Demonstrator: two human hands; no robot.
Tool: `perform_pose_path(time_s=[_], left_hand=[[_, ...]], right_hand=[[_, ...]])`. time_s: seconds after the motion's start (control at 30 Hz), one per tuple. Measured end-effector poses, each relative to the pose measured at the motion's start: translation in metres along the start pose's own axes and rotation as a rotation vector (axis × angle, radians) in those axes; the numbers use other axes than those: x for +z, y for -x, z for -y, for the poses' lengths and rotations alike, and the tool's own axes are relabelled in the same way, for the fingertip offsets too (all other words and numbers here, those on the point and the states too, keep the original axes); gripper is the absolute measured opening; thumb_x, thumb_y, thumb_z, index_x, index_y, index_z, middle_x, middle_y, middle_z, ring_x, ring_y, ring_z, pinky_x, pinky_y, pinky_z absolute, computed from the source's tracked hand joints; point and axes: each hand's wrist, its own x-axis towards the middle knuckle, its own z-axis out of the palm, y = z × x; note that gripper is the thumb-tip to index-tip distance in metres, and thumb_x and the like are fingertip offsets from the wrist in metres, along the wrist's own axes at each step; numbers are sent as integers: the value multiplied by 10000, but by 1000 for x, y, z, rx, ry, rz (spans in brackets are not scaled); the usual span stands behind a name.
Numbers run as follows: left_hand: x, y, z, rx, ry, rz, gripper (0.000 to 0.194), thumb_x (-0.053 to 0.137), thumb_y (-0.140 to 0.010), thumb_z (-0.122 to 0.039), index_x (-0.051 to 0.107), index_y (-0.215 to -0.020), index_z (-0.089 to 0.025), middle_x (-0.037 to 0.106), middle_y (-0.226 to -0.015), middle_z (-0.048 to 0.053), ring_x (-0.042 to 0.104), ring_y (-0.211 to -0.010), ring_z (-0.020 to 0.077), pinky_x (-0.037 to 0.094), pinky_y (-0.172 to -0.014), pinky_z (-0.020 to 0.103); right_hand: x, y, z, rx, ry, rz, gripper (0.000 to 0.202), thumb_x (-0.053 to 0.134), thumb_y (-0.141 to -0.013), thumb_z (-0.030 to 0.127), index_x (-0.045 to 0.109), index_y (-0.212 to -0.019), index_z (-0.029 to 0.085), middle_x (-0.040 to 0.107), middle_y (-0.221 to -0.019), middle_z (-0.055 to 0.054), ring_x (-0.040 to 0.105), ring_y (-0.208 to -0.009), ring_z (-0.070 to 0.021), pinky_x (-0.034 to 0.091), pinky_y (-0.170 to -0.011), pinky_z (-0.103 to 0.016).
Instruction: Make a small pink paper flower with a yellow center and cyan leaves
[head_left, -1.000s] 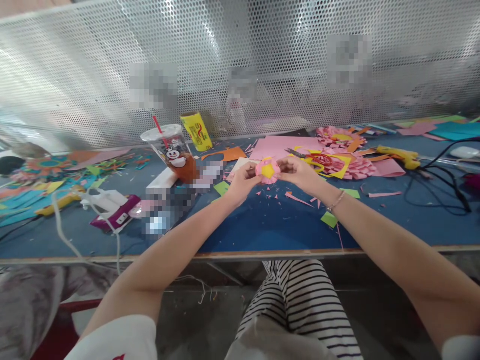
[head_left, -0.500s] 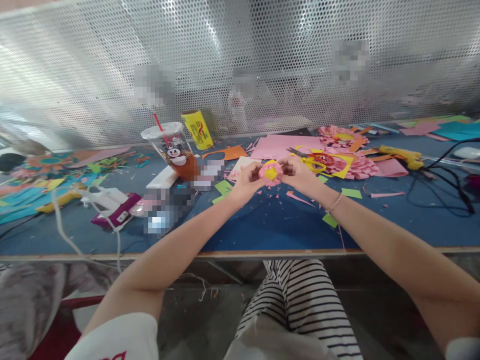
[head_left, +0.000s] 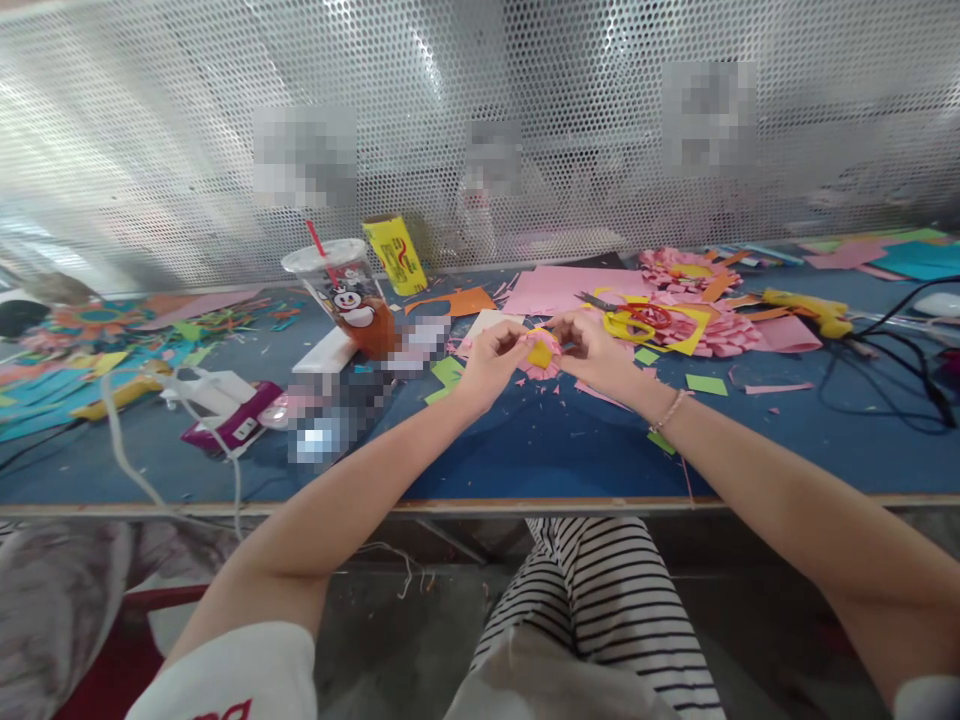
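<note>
Nearest you, your legs in black-and-white striped trousers (head_left: 600, 610) lie below the front edge of the blue worktop (head_left: 480, 475). Above the worktop, in front of you, both your hands hold a small pink paper flower with a yellow centre (head_left: 541, 354). The fingers of your left hand (head_left: 491, 362) pinch its left edge; those of your right hand (head_left: 596, 352) pinch its right edge, their tips partly hidden. Tiny pink scraps (head_left: 541, 398) lie beneath the flower, and a bright green paper piece (head_left: 706, 384) lies to the right.

Well to the left sits a purple-and-white block with a white cable (head_left: 247, 420). Farther back on that side stands a clear plastic cup with a red straw (head_left: 360, 310), holding an amber drink. Just beyond your right hand, scissors with red handles (head_left: 651, 314) lie among yellow and pink paper; a yellow tool (head_left: 810, 311) lies farther right. Behind them is a large fringed pink paper flower (head_left: 664, 272). A yellow printed packet (head_left: 395, 256) stands tilted near the perforated metal panel (head_left: 570, 130) at the back.
</note>
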Motion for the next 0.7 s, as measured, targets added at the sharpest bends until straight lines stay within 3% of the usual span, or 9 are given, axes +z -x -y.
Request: perform_pose_path(time_s=[0.27,0.7], left_hand=[[2,2,-5,15,-10,-39,218,647,-714,-370,587,-722,-160,583,-648,0,524,-560,83,435,-532,230],[0,0,2,-20,75,2,199,675,-694,-341,609,-744,-160,581,-664,-10,525,-591,72,404,-548,204]], right_hand=[[3,1,6,-31,-55,-37,328,613,-722,263,434,-991,206,521,-832,-12,525,-768,-126,470,-688,-288],[-1,-1,9,69,-65,-135,316,632,-697,236,514,-986,186,584,-730,6,548,-644,-109,468,-605,-278]])
